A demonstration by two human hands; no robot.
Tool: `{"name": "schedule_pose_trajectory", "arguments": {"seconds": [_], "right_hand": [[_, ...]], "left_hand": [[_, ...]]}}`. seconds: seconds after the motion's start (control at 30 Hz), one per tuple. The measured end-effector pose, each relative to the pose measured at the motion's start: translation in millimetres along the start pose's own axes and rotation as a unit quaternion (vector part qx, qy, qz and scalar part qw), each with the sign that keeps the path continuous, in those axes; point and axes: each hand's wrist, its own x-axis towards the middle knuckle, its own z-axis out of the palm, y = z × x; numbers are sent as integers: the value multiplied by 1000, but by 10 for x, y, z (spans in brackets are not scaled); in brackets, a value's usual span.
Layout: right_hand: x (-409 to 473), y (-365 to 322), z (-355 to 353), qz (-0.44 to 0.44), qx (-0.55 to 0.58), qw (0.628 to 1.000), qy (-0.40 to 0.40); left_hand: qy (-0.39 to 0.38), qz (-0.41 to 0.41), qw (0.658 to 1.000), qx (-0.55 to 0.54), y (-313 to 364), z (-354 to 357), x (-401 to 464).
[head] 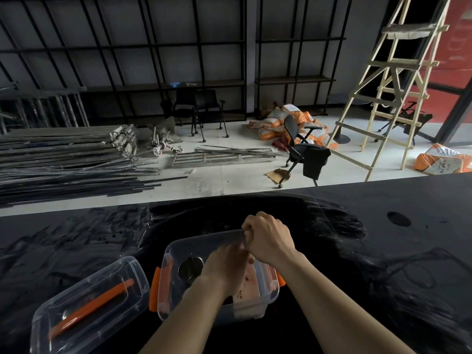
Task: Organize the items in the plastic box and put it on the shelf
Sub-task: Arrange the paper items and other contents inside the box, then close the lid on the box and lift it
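black table (332, 251) | our right hand (268, 238) clamped on plastic box (173, 254) far rim | our left hand (224, 264) inside box, finger state unclear

Clear glossy plastic box (168, 254), orange plastic latches (154, 290), smeared black tabletop (76, 238).

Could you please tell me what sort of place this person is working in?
Probably an unfinished shop or storeroom under fit-out: a wooden ladder, stacked metal poles and orange sacks lie on the bare floor, and the black wall shelving is nearly bare.
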Motion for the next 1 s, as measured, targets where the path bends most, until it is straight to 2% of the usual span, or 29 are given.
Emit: {"name": "schedule_pose_trajectory", "arguments": {"seconds": [0.23,0.4,0.5,0.57,0.7,0.8,0.87,1.0], "right_hand": [[-36,19,-40,3,22,1000,5],[-33,-42,-27,11,10,1000,13],[-23,-92,-49,10,-1,999,32],[-2,-151,-97,5,5,998,70],[121,-403,-229,-6,56,988,147],[247,-718,-265,-27,114,985,123],[325,-969,-224,-42,141,984,97],[393,-1543,15,-60,187,980,15]], "left_hand": [[-49,25,998,-30,-149,155,29],[-102,56,993,9,-193,186,-27],[-112,44,992,-44,-219,73,-83],[-60,35,994,-82,-231,-56,-140],[155,22,981,-112,-454,-470,-315],[321,-27,925,-203,-921,-715,-511],[400,-90,882,-232,-1298,-779,-699],[454,-261,802,-288,-2038,-634,-1185]]}}
